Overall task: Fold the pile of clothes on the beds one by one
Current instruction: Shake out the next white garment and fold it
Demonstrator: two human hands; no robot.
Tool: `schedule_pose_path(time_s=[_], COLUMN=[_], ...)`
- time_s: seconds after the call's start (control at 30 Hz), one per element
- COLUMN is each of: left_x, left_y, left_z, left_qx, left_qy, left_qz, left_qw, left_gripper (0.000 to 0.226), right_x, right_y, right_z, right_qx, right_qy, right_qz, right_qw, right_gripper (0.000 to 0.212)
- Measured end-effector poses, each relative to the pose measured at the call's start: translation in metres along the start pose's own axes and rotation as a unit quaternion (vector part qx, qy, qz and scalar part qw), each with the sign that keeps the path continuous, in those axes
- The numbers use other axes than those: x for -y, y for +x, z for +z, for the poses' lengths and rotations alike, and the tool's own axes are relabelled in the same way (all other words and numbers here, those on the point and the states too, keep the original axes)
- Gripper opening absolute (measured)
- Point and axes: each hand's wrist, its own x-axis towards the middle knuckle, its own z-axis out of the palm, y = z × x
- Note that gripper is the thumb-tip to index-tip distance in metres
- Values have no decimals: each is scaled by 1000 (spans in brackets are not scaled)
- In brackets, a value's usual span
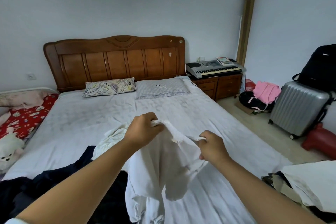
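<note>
Between both hands' fingers, white garment collar pinched, hanging

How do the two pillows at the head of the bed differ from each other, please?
The left pillow carries a multicoloured leaf print, while the right pillow is a fine grey check with a small dog motif in the middle. The left pillow lies closer to the wooden headboard; the right pillow sits slightly nearer the camera. Both are rectangular, lie flat on the white sheet side by side, and are untouched by either hand.

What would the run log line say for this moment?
both hands grip white garment by ribbed collar | left hand | right hand | garment hangs above bed
</note>
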Motion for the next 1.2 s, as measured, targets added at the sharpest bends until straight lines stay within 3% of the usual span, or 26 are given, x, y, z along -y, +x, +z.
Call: schedule_pose_path(time_s=[0.07,0.1,0.17,0.23,0.27,0.3,0.4,0.47,0.53,0.6,0.67,0.73,0.93,1.03,1.13,1.2], left_x=[11,16,22,28,31,35,49,60,68,71,70,71,66,54,40,32], left_y=[4,6,9,11,14,16,23,27,32,38,45,54,113,152,178,180], left_z=[-4,-5,-5,4,9,13,18,20,32,49,68,83,113,119,121,123], left_qx=[35,62,132,164,156,142,136,141,134,131,123,100,96,49,-19,-60], left_qy=[12,27,113,213,231,237,267,263,219,128,-10,-55,163,171,146,107], left_qz=[8,12,39,61,57,46,-12,-69,-108,-129,-177,-193,-114,-114,-98,-65], left_qw=[999,998,984,961,959,960,954,952,960,975,976,975,975,977,984,990], left_gripper=[34,38,52,56,50,40,22,22,29,29,21,16,19,19,18,16], right_x=[-2,-4,-9,-15,-18,-22,-40,-54,-66,-79,-89,-98,-105,-102,-95,-96], right_y=[8,13,22,32,36,41,58,67,76,89,104,121,190,225,248,253], right_z=[-15,-21,-29,-32,-36,-41,-61,-72,-77,-80,-82,-85,-84,-93,-108,-115], right_qx=[28,60,102,74,54,41,54,68,79,74,59,45,-40,-80,-112,-126], right_qy=[63,31,-147,-314,-345,-342,-261,-126,-17,14,4,-13,-102,-91,-72,-52], right_qz=[-27,-48,-92,-140,-137,-118,-26,47,111,130,131,130,30,-37,-85,-94], right_qw=[997,997,980,936,927,931,963,989,991,989,990,990,994,992,987,986], right_gripper=[13,28,51,34,20,13,29,26,22,18,14,13,32,38,14,12])
